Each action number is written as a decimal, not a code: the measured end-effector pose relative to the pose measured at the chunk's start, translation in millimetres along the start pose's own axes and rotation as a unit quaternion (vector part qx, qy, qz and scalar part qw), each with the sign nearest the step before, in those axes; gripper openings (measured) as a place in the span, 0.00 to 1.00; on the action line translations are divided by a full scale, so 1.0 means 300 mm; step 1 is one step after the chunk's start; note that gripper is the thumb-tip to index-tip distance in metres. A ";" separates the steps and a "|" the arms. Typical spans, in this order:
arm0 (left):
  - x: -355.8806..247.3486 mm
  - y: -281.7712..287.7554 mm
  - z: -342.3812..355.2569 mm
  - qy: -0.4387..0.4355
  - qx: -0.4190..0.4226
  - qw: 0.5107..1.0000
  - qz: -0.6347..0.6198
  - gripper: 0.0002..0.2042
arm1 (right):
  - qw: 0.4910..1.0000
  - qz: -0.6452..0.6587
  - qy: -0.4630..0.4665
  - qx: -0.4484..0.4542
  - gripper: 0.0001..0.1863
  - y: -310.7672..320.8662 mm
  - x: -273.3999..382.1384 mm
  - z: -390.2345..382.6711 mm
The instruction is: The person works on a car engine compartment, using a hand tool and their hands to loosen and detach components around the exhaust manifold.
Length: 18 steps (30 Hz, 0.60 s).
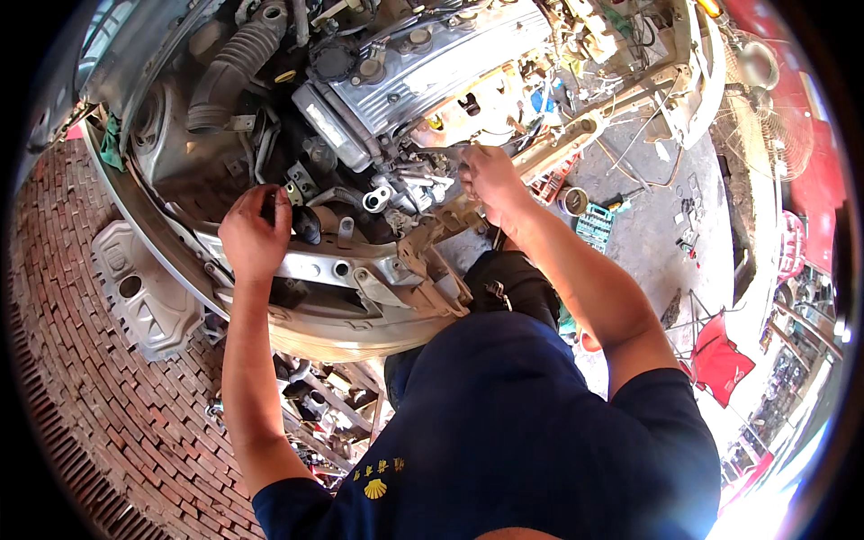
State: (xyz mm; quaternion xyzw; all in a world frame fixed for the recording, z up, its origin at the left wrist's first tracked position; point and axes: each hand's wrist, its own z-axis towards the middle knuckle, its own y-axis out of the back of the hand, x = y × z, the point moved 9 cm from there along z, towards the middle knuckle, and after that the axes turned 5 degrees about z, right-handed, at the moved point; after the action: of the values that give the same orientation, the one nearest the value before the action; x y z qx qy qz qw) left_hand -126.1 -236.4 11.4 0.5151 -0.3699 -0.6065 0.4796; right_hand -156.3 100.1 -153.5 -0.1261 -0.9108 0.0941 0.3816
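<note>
A person in a dark navy shirt [531, 432] leans over the open front of a car, whose pale bumper [351, 335] curves just beyond the body. To the right, a red folding seat [720, 362] stands well apart from the car, while brick paving [99, 387] covers the left side. A grey moulded panel [153, 313] with a round hole lies on those bricks, beside the bumper. Farther in, above the silver front frame [306, 263], the left hand [256, 230] is held with thumb and fingers bent toward each other; whether anything sits between them cannot be told. The right hand [491, 185] has its fingers drawn together at the near edge of the engine [441, 67], and what they grip, if anything, is hidden. Between the two hands, a metal fitting [376, 199] with round openings shows near the frame. On the floor to the right of the right forearm lies a teal tool case [595, 226], with a round container [571, 201] just beside it. The engine itself fills the far middle of the bay, its ribbed metal cover facing up. A ribbed intake hose [238, 72] lies to its left, and at far right stands a fan [772, 144] with a wire guard.
</note>
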 end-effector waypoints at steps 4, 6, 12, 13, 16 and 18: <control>0.005 0.006 -0.010 -0.015 -0.014 1.000 -0.004 0.09 | 0.999 -0.015 -0.016 0.037 0.10 -0.110 0.049 0.052; 0.004 0.010 -0.009 -0.014 -0.016 1.000 -0.004 0.09 | 0.998 -0.039 -0.021 0.041 0.11 -0.142 0.034 0.070; -0.012 0.014 0.005 -0.016 -0.017 1.000 -0.005 0.09 | 0.985 -0.174 0.001 -0.007 0.17 -0.203 -0.114 0.090; -0.007 0.009 0.002 -0.017 -0.018 1.000 -0.004 0.09 | 0.985 -0.175 -0.002 -0.006 0.17 -0.225 -0.117 0.058; -0.004 0.004 -0.003 -0.017 -0.012 1.000 0.005 0.09 | 0.967 -0.253 0.012 0.033 0.11 -0.293 -0.090 -0.066; -0.012 0.002 0.003 -0.017 -0.006 1.000 0.005 0.09 | 0.983 -0.180 -0.014 0.036 0.13 -0.273 -0.115 -0.052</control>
State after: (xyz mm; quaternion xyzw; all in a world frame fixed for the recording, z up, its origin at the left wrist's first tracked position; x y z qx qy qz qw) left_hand -126.8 -233.2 13.1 0.5003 -0.3770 -0.6151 0.4788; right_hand -134.6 13.0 -144.0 0.0550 -0.9200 0.0580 0.3838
